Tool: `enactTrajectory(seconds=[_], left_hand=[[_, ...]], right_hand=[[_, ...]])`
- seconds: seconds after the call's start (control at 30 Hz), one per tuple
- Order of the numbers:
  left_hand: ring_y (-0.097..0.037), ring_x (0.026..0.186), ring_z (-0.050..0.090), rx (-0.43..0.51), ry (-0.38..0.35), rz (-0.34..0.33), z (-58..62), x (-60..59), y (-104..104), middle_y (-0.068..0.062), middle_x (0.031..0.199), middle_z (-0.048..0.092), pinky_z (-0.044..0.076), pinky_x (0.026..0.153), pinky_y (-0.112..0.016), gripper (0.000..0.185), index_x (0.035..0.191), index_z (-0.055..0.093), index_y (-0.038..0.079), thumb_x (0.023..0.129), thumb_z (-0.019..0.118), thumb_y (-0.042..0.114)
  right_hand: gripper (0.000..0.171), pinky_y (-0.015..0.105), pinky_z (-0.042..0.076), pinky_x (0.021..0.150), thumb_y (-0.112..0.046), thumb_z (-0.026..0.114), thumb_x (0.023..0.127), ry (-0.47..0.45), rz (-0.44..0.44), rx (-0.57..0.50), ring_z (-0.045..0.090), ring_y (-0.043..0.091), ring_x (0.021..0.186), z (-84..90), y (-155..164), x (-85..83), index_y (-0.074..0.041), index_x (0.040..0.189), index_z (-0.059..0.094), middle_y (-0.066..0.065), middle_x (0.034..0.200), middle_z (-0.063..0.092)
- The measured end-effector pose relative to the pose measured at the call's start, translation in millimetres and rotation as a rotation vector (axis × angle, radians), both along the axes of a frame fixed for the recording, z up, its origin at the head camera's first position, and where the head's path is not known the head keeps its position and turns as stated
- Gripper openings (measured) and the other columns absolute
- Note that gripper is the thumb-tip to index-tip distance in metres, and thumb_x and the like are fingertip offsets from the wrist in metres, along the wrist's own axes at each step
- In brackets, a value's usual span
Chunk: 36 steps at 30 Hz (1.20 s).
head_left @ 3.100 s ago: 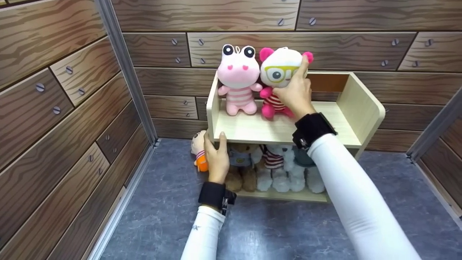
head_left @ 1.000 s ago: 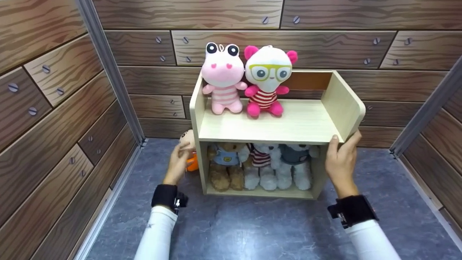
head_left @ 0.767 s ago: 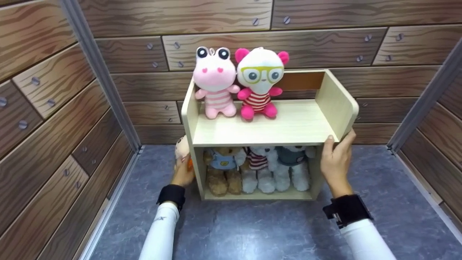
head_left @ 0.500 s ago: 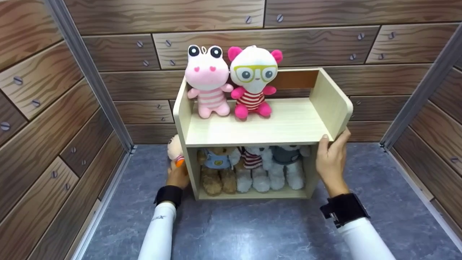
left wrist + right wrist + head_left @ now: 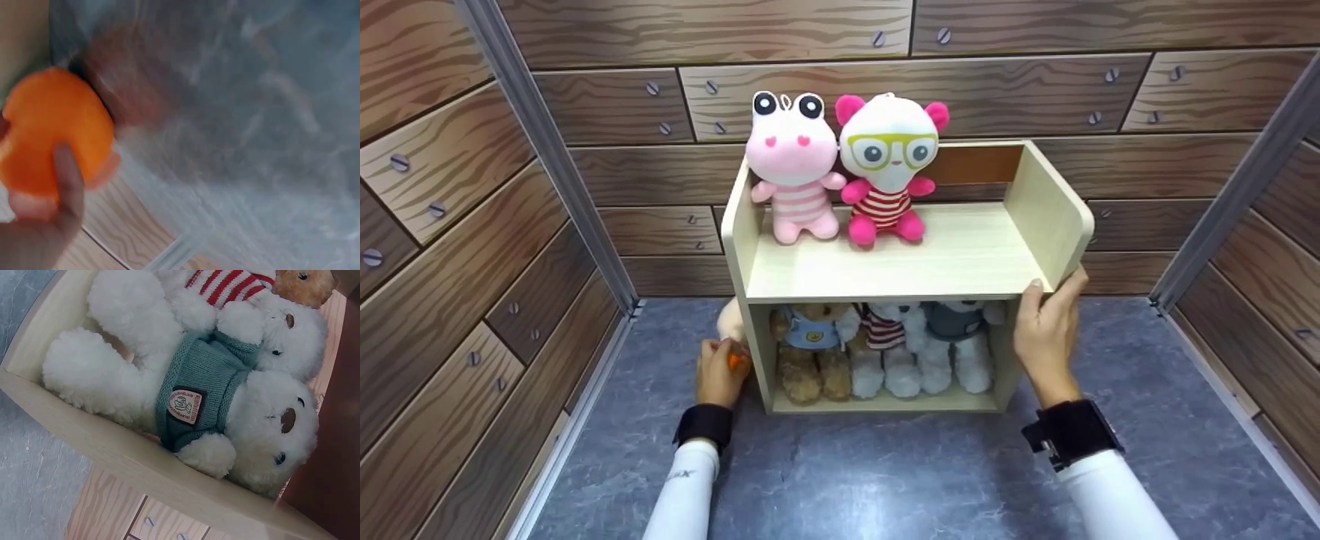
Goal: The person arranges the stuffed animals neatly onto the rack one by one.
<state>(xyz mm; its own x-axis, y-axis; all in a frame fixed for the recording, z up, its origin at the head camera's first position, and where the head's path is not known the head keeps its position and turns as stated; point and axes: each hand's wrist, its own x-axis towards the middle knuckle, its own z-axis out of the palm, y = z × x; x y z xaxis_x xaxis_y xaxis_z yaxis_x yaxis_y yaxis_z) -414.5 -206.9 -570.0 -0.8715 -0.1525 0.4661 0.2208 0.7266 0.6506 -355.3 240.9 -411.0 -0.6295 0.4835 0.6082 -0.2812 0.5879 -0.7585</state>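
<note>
A light wooden two-tier shelf (image 5: pixel 885 270) stands on the grey-blue floor. A pink frog plush (image 5: pixel 793 172) and a white plush with yellow glasses (image 5: pixel 889 161) sit on its top board. Below sit a brown bear (image 5: pixel 808 352), a striped white bear (image 5: pixel 885 352) and a white bear in a teal sweater (image 5: pixel 960 341) (image 5: pixel 197 394). My left hand (image 5: pixel 718 364) holds a small beige and orange plush (image 5: pixel 731 330) (image 5: pixel 53 126) just outside the shelf's left wall, a finger (image 5: pixel 67 180) across the orange part. My right hand (image 5: pixel 1050 300) grips the shelf's right wall, thumb on its front edge.
Wood-pattern walls (image 5: pixel 457 247) with grey metal corner posts (image 5: pixel 547 157) close in the left, back and right. The grey-blue marbled floor (image 5: pixel 885 472) (image 5: pixel 253 140) stretches in front of the shelf toward me. The shelf's front rim (image 5: pixel 112 455) fills the right wrist view.
My right hand left the glasses plush and took the shelf's right wall. My left hand left the shelf's front edge, closed on the small plush beside it and drew it lower.
</note>
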Motion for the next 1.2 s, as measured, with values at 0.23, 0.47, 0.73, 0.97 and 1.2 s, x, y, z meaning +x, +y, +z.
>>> enactTrajectory(seconds=[0.23,0.47,0.73,0.97,1.2], left_hand=[[-0.049,0.092,0.055,0.155,-0.061,0.097,5.2,20.0,-24.8,-0.030,0.103,0.053,0.045,0.083,-0.059,0.029,0.112,0.051,-0.004,0.084,0.058,0.001],[-0.043,0.087,0.057,0.279,-0.374,-0.036,17.4,50.3,-68.1,-0.037,0.111,0.053,0.052,0.068,-0.046,0.029,0.115,0.036,-0.002,0.090,0.050,0.000],[-0.041,0.085,0.059,0.057,-0.270,0.008,26.6,62.9,-70.2,-0.033,0.109,0.063,0.047,0.071,-0.051,0.071,0.140,0.035,0.004,0.074,0.061,-0.002],[-0.050,0.099,0.055,-0.285,-0.106,0.072,35.0,97.6,-50.1,-0.029,0.115,0.057,0.045,0.075,-0.065,0.068,0.135,0.055,0.005,0.070,0.071,-0.006],[-0.040,0.102,0.048,-0.228,-0.235,-0.044,28.9,133.6,-41.2,-0.022,0.111,0.051,0.047,0.080,-0.055,0.064,0.130,0.063,0.006,0.069,0.080,0.016]], right_hand=[[0.057,0.062,0.038,0.100,-0.024,0.044,0.101,-0.009,-0.027,-0.003,0.048,0.048,0.128,1.7,5.3,-0.1,-0.007,0.152,0.025,0.029,0.144,0.047],[0.057,0.062,0.038,0.099,-0.024,0.043,0.101,-0.033,-0.048,-0.008,0.048,0.049,0.127,0.3,8.5,0.8,-0.006,0.152,0.024,0.031,0.142,0.048],[0.058,0.064,0.037,0.097,-0.026,0.042,0.102,-0.049,-0.057,-0.004,0.048,0.051,0.126,-0.8,6.7,1.1,-0.006,0.153,0.024,0.033,0.140,0.047],[0.057,0.064,0.037,0.098,-0.026,0.042,0.101,-0.032,-0.040,-0.020,0.048,0.049,0.127,-0.4,1.6,1.5,-0.007,0.153,0.024,0.030,0.142,0.048],[0.060,0.062,0.036,0.104,-0.027,0.042,0.101,-0.034,-0.011,-0.027,0.045,0.048,0.130,-1.1,-2.0,0.4,-0.006,0.154,0.023,0.030,0.145,0.044]])
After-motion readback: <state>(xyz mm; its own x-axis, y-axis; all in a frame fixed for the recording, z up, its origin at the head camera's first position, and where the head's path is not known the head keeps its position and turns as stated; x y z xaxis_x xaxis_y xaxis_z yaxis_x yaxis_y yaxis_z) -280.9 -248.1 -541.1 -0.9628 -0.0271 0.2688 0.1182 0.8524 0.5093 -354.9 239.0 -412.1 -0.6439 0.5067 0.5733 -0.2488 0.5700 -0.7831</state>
